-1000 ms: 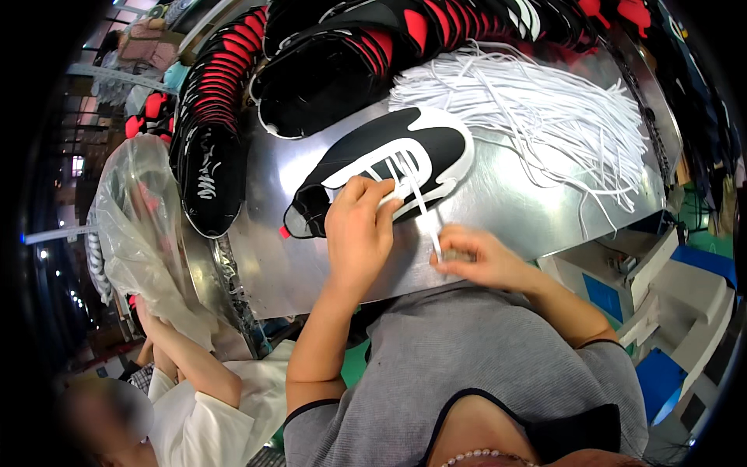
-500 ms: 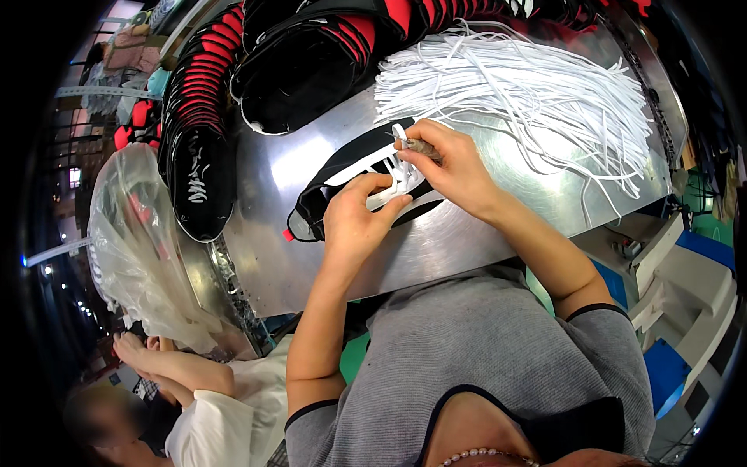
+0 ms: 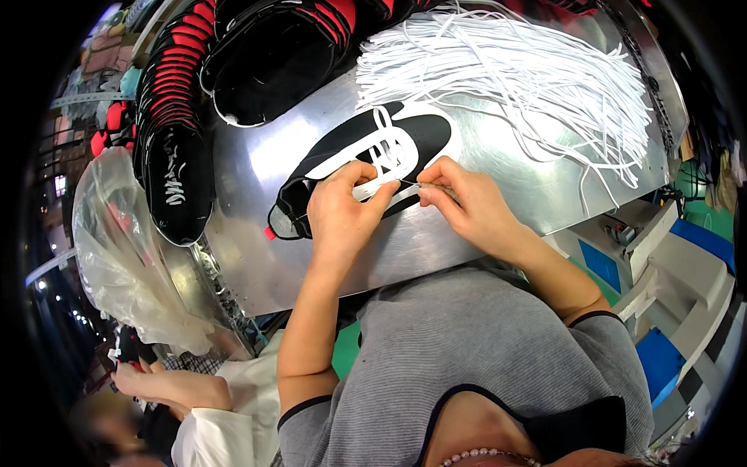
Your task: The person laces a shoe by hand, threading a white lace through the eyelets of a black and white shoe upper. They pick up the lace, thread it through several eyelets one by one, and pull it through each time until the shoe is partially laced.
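A black and white shoe upper (image 3: 426, 134) with a red heel tab lies on the metal table, its toe pointing up and to the right. Part of a white shoelace (image 3: 380, 117) stands up in a loop over the lacing. My left hand (image 3: 348, 204) pinches the near edge of the eyelet strip between thumb and fingers. Close beside it, my right hand (image 3: 475, 206) grips a lacing hook (image 3: 437, 187) with a slim shaft. The hook's tip reaches the near eyelet edge by my left thumb; whether it has caught the lace is too small to tell.
A heap of loose white shoelaces (image 3: 506, 74) covers the table's far right. Nested black and red shoe uppers (image 3: 176, 183) line the left and far side. A clear plastic bag (image 3: 117, 241) hangs at the left. Another person's arm (image 3: 175, 387) is at lower left.
My right hand has brought the hook from the far eyelet side toward me, down to the near edge. The toe is now uncovered, and a lace loop stands free. My left hand still pinches the upper.
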Motion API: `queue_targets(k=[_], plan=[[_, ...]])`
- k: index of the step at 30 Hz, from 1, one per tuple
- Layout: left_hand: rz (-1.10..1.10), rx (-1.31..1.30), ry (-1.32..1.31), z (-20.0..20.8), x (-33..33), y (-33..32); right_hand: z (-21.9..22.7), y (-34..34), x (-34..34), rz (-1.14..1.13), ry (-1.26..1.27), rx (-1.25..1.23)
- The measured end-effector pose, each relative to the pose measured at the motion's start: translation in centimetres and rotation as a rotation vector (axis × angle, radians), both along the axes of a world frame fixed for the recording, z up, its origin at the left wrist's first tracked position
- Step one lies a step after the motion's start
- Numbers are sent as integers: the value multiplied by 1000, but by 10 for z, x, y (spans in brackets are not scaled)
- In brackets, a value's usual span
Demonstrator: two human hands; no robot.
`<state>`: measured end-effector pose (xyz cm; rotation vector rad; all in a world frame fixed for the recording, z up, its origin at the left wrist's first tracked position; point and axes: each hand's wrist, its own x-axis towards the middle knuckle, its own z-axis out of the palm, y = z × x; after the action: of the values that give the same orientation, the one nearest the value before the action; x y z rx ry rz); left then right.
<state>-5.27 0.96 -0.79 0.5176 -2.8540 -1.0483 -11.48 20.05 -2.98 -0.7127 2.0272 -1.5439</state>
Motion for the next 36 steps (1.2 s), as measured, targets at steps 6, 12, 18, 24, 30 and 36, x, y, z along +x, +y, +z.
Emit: queue_targets(k=[6, 12, 18, 24, 30, 36], plan=[[-81, -23, 116, -2, 7, 6, 0, -3, -4, 24, -10, 92], [-142, 30, 242, -10, 20, 14, -18, -34, 15, -93, 140, 240], [-207, -329, 379, 0, 39, 12, 7, 26, -16, 121, 134, 171], [-286, -351, 417, 4, 44, 16, 52, -3, -16, 198, 496, -152], [-275, -488, 523, -4, 50, 13, 36, -39, -4, 380, 719, 587], [-288, -340, 482, -4, 48, 9, 21, -43, -24, 315, 351, 198]])
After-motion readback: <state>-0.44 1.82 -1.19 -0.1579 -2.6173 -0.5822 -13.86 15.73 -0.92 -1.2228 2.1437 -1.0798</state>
